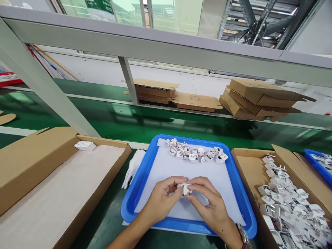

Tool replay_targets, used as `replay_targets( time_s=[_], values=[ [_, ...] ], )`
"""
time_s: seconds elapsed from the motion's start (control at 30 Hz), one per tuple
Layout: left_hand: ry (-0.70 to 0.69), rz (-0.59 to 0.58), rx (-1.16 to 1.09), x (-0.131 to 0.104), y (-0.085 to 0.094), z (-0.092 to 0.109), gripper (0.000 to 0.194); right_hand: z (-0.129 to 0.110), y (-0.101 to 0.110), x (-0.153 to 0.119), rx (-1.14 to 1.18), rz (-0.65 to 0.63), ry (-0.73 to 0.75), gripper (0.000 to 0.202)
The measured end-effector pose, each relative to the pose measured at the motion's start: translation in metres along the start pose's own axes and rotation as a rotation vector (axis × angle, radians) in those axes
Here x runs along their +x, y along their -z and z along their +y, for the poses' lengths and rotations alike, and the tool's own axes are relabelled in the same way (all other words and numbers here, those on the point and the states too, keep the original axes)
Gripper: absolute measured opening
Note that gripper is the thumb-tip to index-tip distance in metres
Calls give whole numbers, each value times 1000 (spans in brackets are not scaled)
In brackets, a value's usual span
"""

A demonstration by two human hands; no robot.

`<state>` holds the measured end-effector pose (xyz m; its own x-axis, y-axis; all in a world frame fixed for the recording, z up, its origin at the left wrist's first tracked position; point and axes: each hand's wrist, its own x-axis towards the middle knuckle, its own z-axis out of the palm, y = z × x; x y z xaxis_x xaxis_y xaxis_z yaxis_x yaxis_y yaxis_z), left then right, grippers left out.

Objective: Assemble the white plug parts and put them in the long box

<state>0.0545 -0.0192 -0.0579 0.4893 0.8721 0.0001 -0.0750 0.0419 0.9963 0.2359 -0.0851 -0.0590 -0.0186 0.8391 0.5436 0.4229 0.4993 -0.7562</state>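
Left grip [166,194]: my thumb and fingers are closed on one side of a small white part, low over the middle of a tray.
Right grip [211,200]: fingertips pinch the other side of that same part; a watch [243,236] sits on this wrist.
White part [185,189]: between my two grips, its underside mostly hidden by my fingers.
Blue tray [142,174]: under both grips, on the green tabletop [107,221].
White liner [194,174]: lying in the tray beneath my grips and reaching past them on every side.
White housings [193,158]: a loose row in the tray, beyond my grips; several are open, and thin red wires show.
White glove [133,167]: left of my grips, just beside the tray.
Left carton [107,181]: farther left, lined with a white sheet [64,193]; a white piece [85,145] lies at its far end.
Right carton [249,160]: right of my grips, beside the tray, with a heap of white plug parts [293,207], some showing pins.
Stacked boxes [261,95]: well beyond my right grip, past the tabletop.
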Motion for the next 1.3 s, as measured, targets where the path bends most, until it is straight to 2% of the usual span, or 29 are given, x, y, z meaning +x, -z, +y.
replay_targets(
  time_s=[0.17,0.3,0.53,0.8,0.87,0.97,1.07,1.17,1.3],
  values=[
    [23,-56,-25,1,9,10,43,5,4,-2,12,56,-85,21],
    [25,-32,-77,-1,11,10,40,5,6,-2,18,78,-77,21],
    [8,-6,-91,-3,13,-1,37,6,3,-2,22,-38,69,38],
    [-35,-180,-94,-8,17,1,33,1,2,-4,80,-176,73,48],
    [-29,-173,-98,-11,16,-1,34,0,3,-4,139,-213,21,47],
    [50,-103,-138,-15,13,-5,37,-1,6,-4,237,-210,-194,38],
    [-11,-58,-143,-16,11,-8,35,-3,9,-1,317,-206,-376,38],
    [-136,-100,-72,-17,11,-5,34,-3,9,1,341,-248,-417,36],
    [-230,-136,36,-18,12,-2,34,-1,9,0,294,-233,-380,37]
  ],
)
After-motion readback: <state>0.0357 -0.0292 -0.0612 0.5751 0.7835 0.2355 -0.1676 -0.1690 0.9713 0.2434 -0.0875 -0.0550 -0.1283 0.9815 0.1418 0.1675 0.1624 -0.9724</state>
